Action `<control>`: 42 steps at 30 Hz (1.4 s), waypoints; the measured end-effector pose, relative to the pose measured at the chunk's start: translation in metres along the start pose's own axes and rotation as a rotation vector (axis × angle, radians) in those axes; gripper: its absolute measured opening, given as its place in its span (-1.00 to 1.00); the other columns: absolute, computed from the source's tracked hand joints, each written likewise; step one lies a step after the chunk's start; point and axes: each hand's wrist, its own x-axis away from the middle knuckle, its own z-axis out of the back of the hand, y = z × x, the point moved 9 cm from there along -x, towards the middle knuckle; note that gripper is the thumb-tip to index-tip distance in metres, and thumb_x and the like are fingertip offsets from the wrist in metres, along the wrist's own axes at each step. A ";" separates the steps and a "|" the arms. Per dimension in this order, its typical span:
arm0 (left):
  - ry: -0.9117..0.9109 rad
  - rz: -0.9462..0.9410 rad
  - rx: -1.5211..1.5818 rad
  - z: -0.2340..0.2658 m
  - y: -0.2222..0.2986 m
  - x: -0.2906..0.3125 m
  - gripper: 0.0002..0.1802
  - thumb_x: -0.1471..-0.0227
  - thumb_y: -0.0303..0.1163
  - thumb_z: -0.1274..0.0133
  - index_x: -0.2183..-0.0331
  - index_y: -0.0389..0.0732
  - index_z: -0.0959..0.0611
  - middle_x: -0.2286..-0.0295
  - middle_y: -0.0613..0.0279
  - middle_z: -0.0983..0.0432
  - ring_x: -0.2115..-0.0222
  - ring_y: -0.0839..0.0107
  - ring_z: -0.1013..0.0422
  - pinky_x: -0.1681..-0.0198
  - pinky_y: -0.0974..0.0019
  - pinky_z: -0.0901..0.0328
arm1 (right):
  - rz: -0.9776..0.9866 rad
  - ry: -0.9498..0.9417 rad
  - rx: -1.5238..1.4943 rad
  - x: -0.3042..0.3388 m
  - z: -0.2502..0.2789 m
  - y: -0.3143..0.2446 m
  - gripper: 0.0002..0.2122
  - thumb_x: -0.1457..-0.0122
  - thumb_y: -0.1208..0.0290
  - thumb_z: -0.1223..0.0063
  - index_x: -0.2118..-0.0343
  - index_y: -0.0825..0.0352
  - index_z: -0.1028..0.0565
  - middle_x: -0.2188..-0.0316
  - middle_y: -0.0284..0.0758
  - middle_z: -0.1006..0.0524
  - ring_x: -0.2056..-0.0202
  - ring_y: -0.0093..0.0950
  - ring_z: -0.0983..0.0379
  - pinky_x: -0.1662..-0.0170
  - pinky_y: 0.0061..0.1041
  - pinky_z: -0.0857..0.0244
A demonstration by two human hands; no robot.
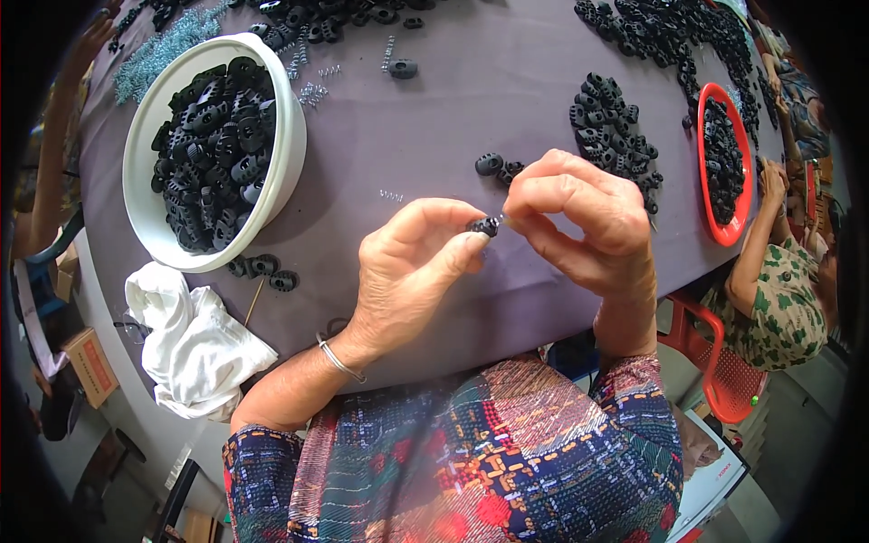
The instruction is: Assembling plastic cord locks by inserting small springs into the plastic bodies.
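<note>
Between the thumb and fingers of my left hand (403,267) is a small ribbed black plastic cord lock piece (487,226). My right hand (587,222) is pinched beside it, with a silvery bit at the fingertips that looks like a small metal spring (502,218); most of it is hidden. Just beyond the hands lie a couple of black cord lock pieces (490,164). A loose spring (391,195) rests on the purple-grey tablecloth (407,136) above my left hand.
At left stands a white bowl (291,154) full of black pieces, with a white cloth (195,344) below it. A pile of springs (167,54) sits far left. Black pieces (606,122) and a red basket (702,172) are at right, near a person in a camouflage top (783,308).
</note>
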 end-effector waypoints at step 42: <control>-0.249 0.136 -0.020 -0.017 -0.006 0.001 -0.83 -0.07 -0.59 -0.07 0.23 -0.33 -0.50 0.32 0.23 -0.48 0.39 0.52 -0.45 0.29 0.45 -0.38 | -0.110 -0.107 0.444 0.005 -0.008 0.042 -0.74 0.10 0.72 -0.10 0.29 0.35 -0.50 0.38 -0.23 -0.46 0.34 -0.27 -0.45 0.30 -0.37 -0.38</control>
